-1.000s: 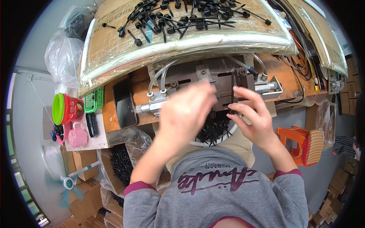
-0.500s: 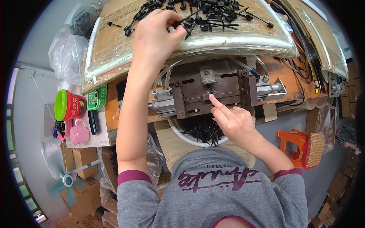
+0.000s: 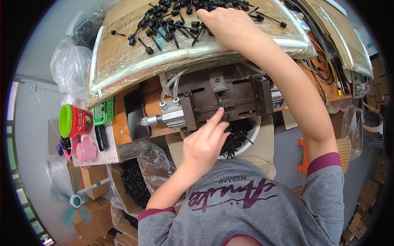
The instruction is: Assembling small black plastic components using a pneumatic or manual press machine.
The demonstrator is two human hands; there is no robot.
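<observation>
My left hand [image 3: 203,145] is over the near side of a dark metal clamping fixture [image 3: 205,98]. Its index finger stretches to the small block [image 3: 223,103] at the fixture's middle, and the other fingers are loosely bent with nothing seen in them. Across the cardboard, my right hand [image 3: 232,26] reaches into a pile of black plastic pieces [image 3: 158,28] with knobbed heads and thin stems. Its fingers are curled, and the tips are hidden behind the hand, so what they grip cannot be made out. A white tub [image 3: 255,137] of black thin pieces sits at my lap, below the fixture.
An air cylinder [image 3: 172,117] with clear hoses is at the fixture's left, beside a dark phone-like slab [image 3: 136,115]. Farther left are a red tub [image 3: 82,119], a pink cup [image 3: 86,149] and a green basket [image 3: 107,110]. An orange stool [image 3: 302,156] stands at right.
The hands have swapped places. My left hand has come back from the pile to the fixture, while my right hand has left the fixture and reached up into the pile.
</observation>
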